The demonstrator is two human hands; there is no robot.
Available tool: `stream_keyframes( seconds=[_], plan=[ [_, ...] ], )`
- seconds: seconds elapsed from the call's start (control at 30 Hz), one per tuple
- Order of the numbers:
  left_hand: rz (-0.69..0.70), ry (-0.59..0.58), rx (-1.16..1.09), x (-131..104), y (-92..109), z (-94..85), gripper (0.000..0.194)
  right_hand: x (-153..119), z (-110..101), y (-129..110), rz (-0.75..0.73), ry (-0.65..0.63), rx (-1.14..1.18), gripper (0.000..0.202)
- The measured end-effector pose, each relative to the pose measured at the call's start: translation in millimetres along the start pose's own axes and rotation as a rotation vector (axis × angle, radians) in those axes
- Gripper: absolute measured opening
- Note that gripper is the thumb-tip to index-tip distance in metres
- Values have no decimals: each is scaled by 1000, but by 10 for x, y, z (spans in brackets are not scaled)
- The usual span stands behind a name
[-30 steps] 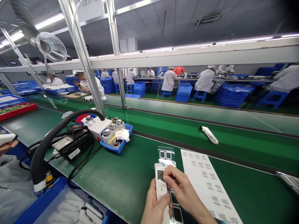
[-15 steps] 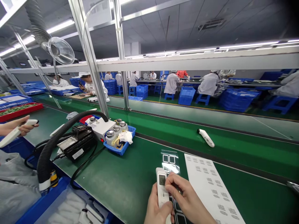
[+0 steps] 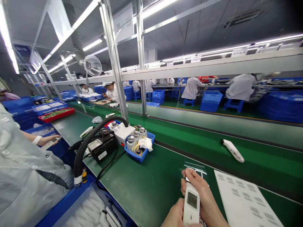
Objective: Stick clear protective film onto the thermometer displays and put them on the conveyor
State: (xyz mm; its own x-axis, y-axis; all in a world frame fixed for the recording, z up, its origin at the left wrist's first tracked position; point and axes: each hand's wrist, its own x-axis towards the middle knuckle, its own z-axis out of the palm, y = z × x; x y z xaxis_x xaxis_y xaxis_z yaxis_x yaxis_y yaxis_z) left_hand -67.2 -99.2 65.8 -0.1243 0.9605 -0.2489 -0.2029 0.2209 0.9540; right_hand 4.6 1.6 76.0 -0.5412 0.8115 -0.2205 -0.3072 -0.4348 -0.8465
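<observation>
A white handheld device with a small grey display is upright at the bottom of the head view. My left hand is wrapped round its lower left side. Just behind the device's top, my right hand is closed, its fingertips blurred over a clear sheet; what they pinch is too small to make out. To the right lies a white sheet of printed labels. Farther back, another white device with a black tip rests on the green belt.
A blue tray of metal-capped bottles stands left of centre, beside a black unit and a black corrugated hose. At the left, a co-worker's hand holds a pale device. A blue bin sits below the table edge.
The view has swung left, so things appear farther right. My right hand has moved from the device's face to behind its top. The co-worker's arm is lower.
</observation>
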Motion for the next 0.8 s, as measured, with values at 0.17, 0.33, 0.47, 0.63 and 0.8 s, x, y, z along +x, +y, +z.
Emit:
stream_keyframes(
  seconds=[0.17, 0.33, 0.47, 0.63, 0.8],
  plan=[
    [446, 510, 840, 267, 643, -848, 22, 60, 3, -64, -5, 31, -23, 45],
    [387, 686, 1333, 965, 1054, -1374, 26, 120, -48, -31, 22, 30, -36, 46],
    [316, 655, 1454, 1387, 1002, -1415, 16, 121, -65, -9, -5, 35, -56, 43],
    [350, 707, 1460, 1329, 985, -1416, 17, 142, -167, -50, 25, 96, -66, 45],
    [419, 876, 1353, 946, 1423, -1748, 32, 145, -235, -102, 71, 136, -51, 50]
  ],
)
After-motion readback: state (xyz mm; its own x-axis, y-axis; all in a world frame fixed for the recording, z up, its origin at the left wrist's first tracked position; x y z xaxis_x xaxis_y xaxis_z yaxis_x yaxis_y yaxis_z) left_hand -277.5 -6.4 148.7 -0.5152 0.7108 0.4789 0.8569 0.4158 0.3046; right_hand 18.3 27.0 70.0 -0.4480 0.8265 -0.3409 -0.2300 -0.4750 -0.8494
